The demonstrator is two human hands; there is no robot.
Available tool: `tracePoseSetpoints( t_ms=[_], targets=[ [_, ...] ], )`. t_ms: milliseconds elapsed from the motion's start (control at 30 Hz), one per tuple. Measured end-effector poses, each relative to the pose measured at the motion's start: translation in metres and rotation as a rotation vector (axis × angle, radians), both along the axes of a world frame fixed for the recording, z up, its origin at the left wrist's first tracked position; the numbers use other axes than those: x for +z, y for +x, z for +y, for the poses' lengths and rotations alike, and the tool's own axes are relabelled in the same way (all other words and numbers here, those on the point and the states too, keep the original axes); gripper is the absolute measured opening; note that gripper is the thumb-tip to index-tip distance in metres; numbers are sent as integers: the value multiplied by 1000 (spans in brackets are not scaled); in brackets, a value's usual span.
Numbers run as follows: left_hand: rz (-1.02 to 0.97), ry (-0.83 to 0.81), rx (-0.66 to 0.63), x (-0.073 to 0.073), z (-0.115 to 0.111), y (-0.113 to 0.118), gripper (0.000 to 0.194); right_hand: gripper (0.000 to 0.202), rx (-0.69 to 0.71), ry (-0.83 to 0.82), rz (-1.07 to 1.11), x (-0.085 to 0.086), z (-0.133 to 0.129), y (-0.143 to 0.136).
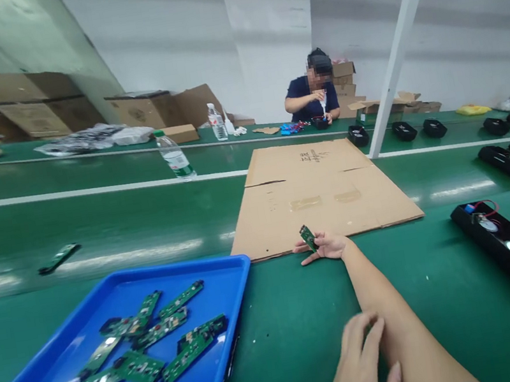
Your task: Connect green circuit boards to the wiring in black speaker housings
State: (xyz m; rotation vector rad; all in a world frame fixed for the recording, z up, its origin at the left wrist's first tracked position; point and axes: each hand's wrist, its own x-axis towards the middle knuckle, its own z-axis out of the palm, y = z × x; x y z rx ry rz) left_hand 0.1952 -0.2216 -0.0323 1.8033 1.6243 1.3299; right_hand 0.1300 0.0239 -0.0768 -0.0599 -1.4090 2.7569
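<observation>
My right hand (pixel 324 246) is stretched forward at the near edge of the cardboard sheet, closed on a small green circuit board (pixel 308 238) that stands up between its fingers. My left hand (pixel 363 354) is at the bottom centre, its fingers bent and the thumb apart, against my right forearm; no object shows in it. A blue tray (pixel 226 286) lies on the left, with several green circuit boards (pixel 140 367) in a loose pile. The flat cardboard sheet (pixel 312 182) lies just beyond my right hand.
On the right lies a black housing (pixel 506 248) with round silver parts and wires. More black housings (pixel 506 161) stand behind it. One circuit board (pixel 59 258) is beyond the tray. A bottle (pixel 175 158) and a white post (pixel 401 45) stand farther back; a person (pixel 301 96) works across the table.
</observation>
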Motion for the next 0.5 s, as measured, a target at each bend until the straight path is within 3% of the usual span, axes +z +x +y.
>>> tracePoseSetpoints(
  t_ms=[33,133,200,367,500],
  targets=[
    [15,29,10,0,-1,-1,37,23,-5,-5,-11,1,0,0],
    [-29,178,-66,-1,-2,0,15,14,-10,-19,-41,2,-1,0],
    [-73,265,-118,-1,-2,0,12,10,-5,-25,-51,3,-2,0],
    [48,186,-27,6,-1,-7,37,11,9,-36,-47,4,-2,0],
    [-41,254,-199,11,-4,-7,19,12,16,-35,-35,3,-2,0]
  ],
)
